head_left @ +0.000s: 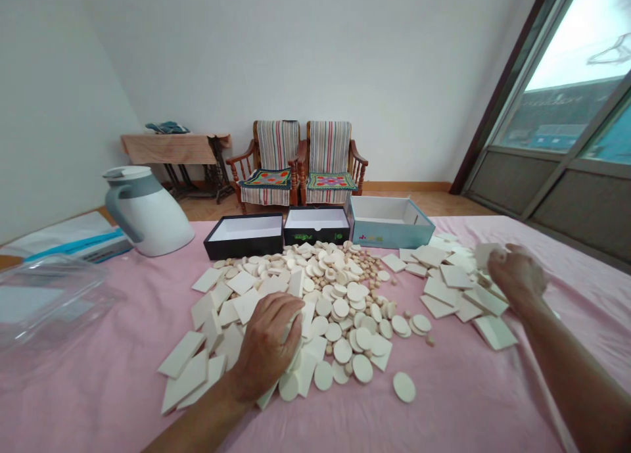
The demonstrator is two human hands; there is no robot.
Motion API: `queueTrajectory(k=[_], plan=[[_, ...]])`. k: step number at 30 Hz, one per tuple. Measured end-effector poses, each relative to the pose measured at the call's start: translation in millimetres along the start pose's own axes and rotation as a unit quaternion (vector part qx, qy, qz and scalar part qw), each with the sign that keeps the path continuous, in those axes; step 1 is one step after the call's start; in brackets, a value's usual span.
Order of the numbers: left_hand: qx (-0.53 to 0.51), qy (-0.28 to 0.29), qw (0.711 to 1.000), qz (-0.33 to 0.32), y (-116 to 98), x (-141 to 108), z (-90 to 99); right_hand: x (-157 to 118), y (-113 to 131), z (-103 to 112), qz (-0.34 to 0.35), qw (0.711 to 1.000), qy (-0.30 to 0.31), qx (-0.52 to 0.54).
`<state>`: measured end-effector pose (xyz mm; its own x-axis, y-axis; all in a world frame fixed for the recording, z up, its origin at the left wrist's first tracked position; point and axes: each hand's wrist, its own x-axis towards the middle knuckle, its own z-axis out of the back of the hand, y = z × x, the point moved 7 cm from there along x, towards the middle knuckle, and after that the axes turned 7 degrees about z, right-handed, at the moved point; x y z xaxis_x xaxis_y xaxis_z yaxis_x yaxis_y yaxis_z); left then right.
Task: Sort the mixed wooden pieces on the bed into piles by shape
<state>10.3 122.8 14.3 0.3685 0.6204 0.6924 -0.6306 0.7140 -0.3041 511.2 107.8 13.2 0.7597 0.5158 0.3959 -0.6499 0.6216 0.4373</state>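
Observation:
A large heap of pale wooden pieces covers the middle of the pink cloth: square tiles, round discs and small beads. My left hand is closed at the heap's front, its fingers curled round pale pieces mostly hidden by the hand. On the right lies a separate pile of square tiles. Just above that pile's right side, my right hand is closed on a pale square tile, which sticks out past the fingertips.
Behind the heap stand two black boxes and a light blue box, all open-topped. A white and grey jug and a clear plastic container are at the left. Two chairs stand beyond.

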Motion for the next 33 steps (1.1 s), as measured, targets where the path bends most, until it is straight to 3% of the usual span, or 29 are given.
queueTrajectory(k=[3,6,8,10,13,15,18,21,23,26,30,33], plan=[[-0.001,0.003,1.000,-0.001,0.7,-0.9,-1.4,-6.9,30.1,8.0,0.048,0.998,-0.044,0.025],[-0.008,0.006,1.000,0.000,2.3,-1.8,-1.4,-47.0,105.4,-1.3,0.201,0.966,0.032,0.162],[-0.014,0.004,1.000,0.003,3.4,-2.1,-0.1,-93.0,162.1,-8.9,0.305,0.915,0.114,0.237],[-0.018,0.004,1.000,0.006,3.7,-1.9,1.4,-149.0,214.2,-15.7,0.410,0.840,0.213,0.285],[-0.022,0.013,1.000,0.007,2.2,-1.0,2.9,-222.8,266.9,-17.3,0.525,0.739,0.285,0.311],[-0.026,0.016,0.999,0.009,1.2,-0.4,4.0,-252.4,285.3,-23.0,0.545,0.721,0.311,0.294],[-0.026,0.019,0.999,0.015,0.8,-0.6,4.4,-267.4,296.6,-34.1,0.528,0.734,0.328,0.273],[-0.024,0.029,0.999,0.010,0.7,-1.9,2.2,-247.8,287.3,-38.4,0.472,0.767,0.301,0.314],[-0.017,0.040,0.999,0.010,1.4,-2.3,0.2,-217.8,263.7,-38.9,0.412,0.796,0.266,0.353],[-0.002,0.059,0.998,0.025,4.0,-0.7,-1.6,-156.1,201.7,-38.2,0.323,0.846,0.197,0.375],[0.016,0.083,0.996,0.040,5.4,3.2,-0.9,-68.8,100.4,-31.6,0.213,0.930,0.070,0.291],[0.025,0.105,0.994,0.030,2.7,3.6,-2.9,-31.7,53.0,-25.6,0.146,0.963,0.022,0.226]])
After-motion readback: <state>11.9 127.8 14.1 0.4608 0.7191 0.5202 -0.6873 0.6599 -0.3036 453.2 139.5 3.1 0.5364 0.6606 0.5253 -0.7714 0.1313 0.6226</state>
